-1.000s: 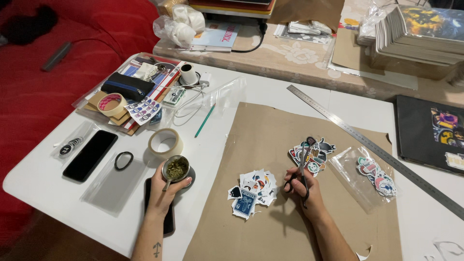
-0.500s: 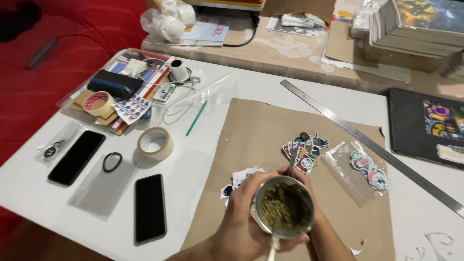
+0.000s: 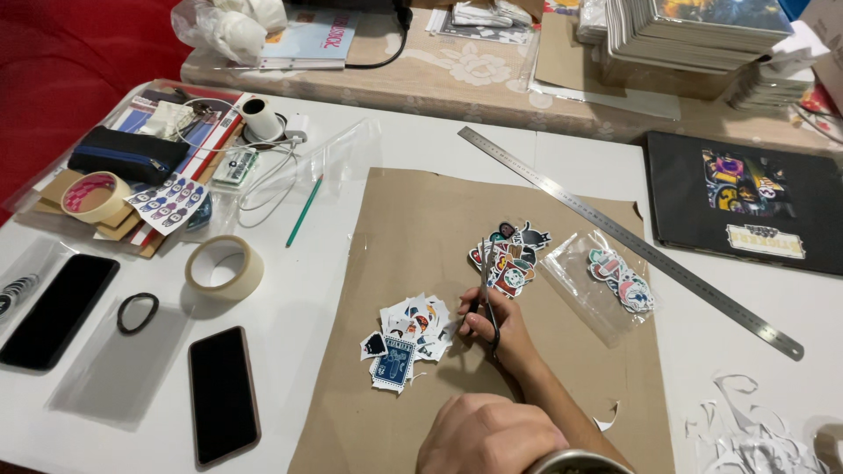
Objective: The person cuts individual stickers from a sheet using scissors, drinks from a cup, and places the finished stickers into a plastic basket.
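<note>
The fingers (image 3: pixel 479 323) of the right hand (image 3: pixel 496 329) are seen curled through the dark loop handles of a pair of slim steel scissors (image 3: pixel 486 294), which are gripped firmly. The scissors are narrow and pale-bladed, the blades being laid nearly closed and pointed away from the person, their tips reaching the pile of colourful die-cut stickers (image 3: pixel 509 254). Scissors and hand are rested on the large brown kraft paper sheet (image 3: pixel 413 211), near its middle.

The left hand (image 3: pixel 487 434) is observed at the lower edge of that sheet, clenched around a round metal cup (image 3: pixel 575 463); only the rim of the cup is visible, and its contents cannot be told.

Just left of the right hand, on the sheet, a loose heap of white-edged cut stickers (image 3: pixel 404 338) is noted. To the right of the scissors, still on the sheet, a clear plastic bag holding more stickers (image 3: pixel 615 281) is found. Along the sheet's upper right corner a long steel ruler (image 3: pixel 628 237) is laid diagonally. Left of the sheet, on the white table (image 3: pixel 307 290), a roll of clear tape (image 3: pixel 224 268), a green pencil (image 3: pixel 303 211) and a black phone (image 3: pixel 222 393) are recorded.
</note>
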